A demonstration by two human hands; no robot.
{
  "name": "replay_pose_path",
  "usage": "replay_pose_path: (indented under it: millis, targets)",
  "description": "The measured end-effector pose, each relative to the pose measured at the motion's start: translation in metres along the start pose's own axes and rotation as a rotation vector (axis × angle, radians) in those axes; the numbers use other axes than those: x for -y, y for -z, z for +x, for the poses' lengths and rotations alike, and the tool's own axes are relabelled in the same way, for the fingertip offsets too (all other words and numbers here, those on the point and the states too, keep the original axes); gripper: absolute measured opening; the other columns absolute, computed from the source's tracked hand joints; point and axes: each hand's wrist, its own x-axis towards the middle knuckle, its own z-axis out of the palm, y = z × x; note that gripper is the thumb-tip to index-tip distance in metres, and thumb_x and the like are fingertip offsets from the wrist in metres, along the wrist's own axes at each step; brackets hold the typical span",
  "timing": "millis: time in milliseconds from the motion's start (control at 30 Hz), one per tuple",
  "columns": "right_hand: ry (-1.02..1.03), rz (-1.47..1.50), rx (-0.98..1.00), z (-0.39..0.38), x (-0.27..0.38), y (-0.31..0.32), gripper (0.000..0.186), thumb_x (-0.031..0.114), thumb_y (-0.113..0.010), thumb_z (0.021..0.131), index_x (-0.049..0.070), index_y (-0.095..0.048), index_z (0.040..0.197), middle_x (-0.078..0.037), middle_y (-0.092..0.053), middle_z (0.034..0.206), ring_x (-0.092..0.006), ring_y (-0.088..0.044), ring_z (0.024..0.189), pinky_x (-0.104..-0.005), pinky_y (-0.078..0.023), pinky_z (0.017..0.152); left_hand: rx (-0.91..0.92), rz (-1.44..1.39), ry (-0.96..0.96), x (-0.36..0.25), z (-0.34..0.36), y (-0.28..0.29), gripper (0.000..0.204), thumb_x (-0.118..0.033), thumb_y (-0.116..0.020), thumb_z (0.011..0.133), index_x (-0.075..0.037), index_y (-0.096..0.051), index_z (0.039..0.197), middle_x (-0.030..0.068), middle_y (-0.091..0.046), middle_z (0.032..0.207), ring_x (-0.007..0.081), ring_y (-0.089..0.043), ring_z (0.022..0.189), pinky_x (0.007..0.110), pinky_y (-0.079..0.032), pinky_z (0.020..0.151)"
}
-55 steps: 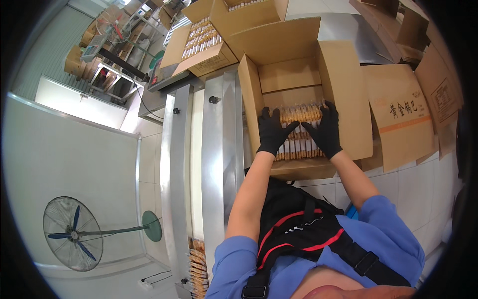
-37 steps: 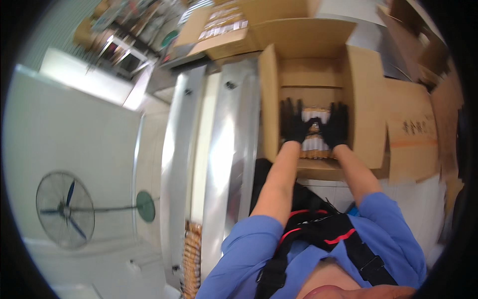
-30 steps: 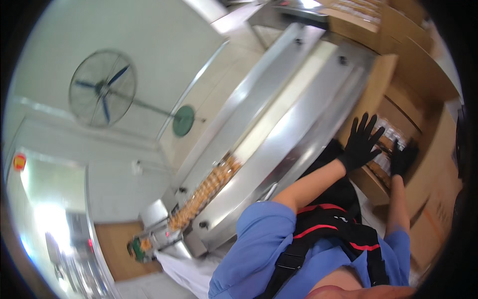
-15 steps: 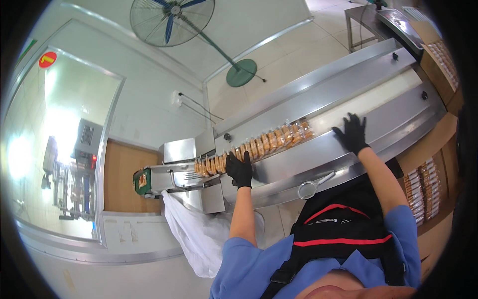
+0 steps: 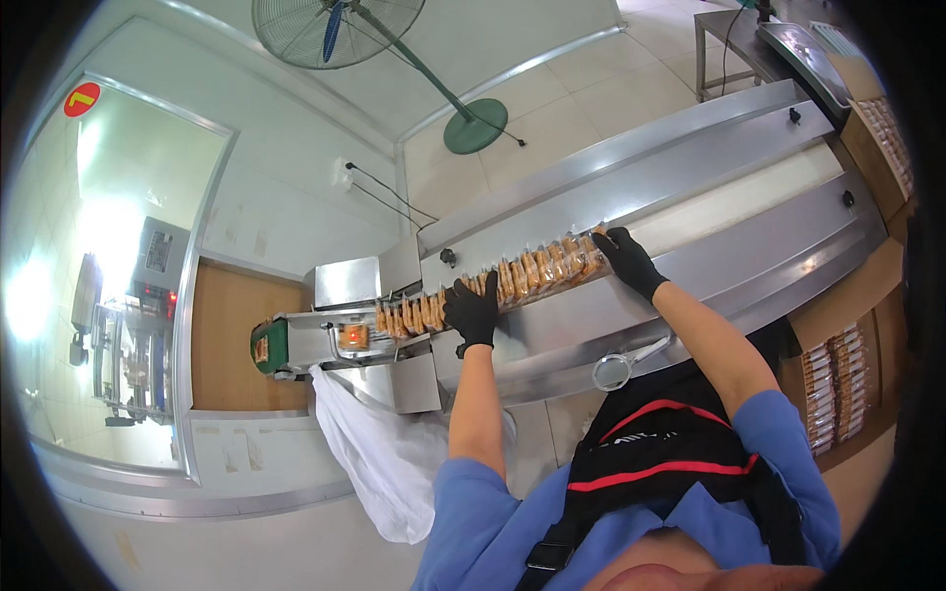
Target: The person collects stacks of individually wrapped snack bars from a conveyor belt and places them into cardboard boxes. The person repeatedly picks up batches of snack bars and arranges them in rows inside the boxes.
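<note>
A long row of clear-wrapped brown snack packets (image 5: pixel 537 272) stands on edge, packed face to face, along the channel of a steel conveyor. My left hand (image 5: pixel 472 311), in a black glove, is around the near side of the row at its middle, with thumb and fingers on several packets. At the row's right end, my gloved right hand (image 5: pixel 631 264) reaches out with its fingers extended, their tips touching the last packets. Left of the row, a single packet (image 5: pixel 354 337) lies flat on the narrow feed section, with a red light spot on it.
A round strainer (image 5: pixel 612 371) rests on the conveyor's near ledge. Cartons of packets (image 5: pixel 835 389) stand at the right. A white cloth (image 5: pixel 370 463) hangs below the feed end. A green belt end (image 5: pixel 268 347) comes through the wall opening. Behind stands a fan (image 5: pixel 475 126).
My right hand has moved left from the bare steel to the right end of the row. The left hand stays at the row. A single packet now shows on the feed section.
</note>
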Motion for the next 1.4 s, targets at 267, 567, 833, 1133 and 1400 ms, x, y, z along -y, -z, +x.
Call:
replay_pose_path:
  millis: [267,567,833,1133,1400]
  targets:
    - [0.201,-0.088,-0.545,0.024,-0.105,0.127,0.043,0.035,-0.052,0.104,0.010,-0.055,0.139,-0.016,-0.062,0.126,-0.0285,-0.063,0.112,-0.0379,-0.049,0.096,0.135,-0.611,-0.206,-0.116,-0.048,0.004,0.087,-0.056,-0.074,0.084,0.007,-0.049,0.138,0.0282,-0.062,0.121,0.0416,-0.059,0.116,0.050,-0.047,0.097]
    - [0.171,-0.092,-0.299,0.000,-0.042,0.148,0.044,0.032,-0.054,0.103,0.001,-0.057,0.135,-0.017,-0.061,0.134,-0.0289,-0.059,0.123,-0.0377,-0.044,0.106,0.340,-0.873,-0.465,-0.115,-0.045,-0.021,0.105,-0.036,-0.096,0.060,0.006,-0.045,0.141,0.0250,-0.060,0.121,0.0414,-0.057,0.112,0.049,-0.047,0.098]
    - [0.411,-0.235,-0.240,-0.021,-0.011,0.091,0.123,0.033,-0.094,0.065,0.003,-0.017,0.157,-0.023,-0.043,0.147,-0.0409,-0.044,0.134,-0.0464,-0.037,0.114,0.152,-0.891,-0.320,-0.112,-0.047,-0.044,0.112,-0.031,-0.095,0.065,0.000,-0.029,0.149,0.0220,-0.050,0.136,0.0370,-0.046,0.131,0.046,-0.041,0.107]
    - [0.274,-0.298,-0.283,-0.021,0.050,0.128,0.131,0.059,-0.085,0.069,0.006,-0.006,0.160,-0.028,-0.063,0.123,-0.0436,-0.062,0.113,-0.0486,-0.050,0.096,0.180,-0.918,-0.250,-0.121,-0.021,0.012,0.107,-0.045,-0.085,0.077,-0.006,-0.022,0.154,0.0302,-0.065,0.117,0.0391,-0.066,0.107,0.044,-0.052,0.089]
    - [-0.124,-0.748,-0.031,-0.079,0.039,0.154,0.134,0.084,-0.066,0.068,0.010,-0.003,0.161,-0.034,-0.063,0.104,-0.0441,-0.069,0.087,-0.0510,-0.056,0.079,0.676,-0.362,-0.293,-0.150,-0.077,0.071,0.119,-0.067,-0.067,0.084,0.001,-0.004,0.158,0.0353,-0.067,0.105,0.0470,-0.068,0.096,0.050,-0.055,0.077]
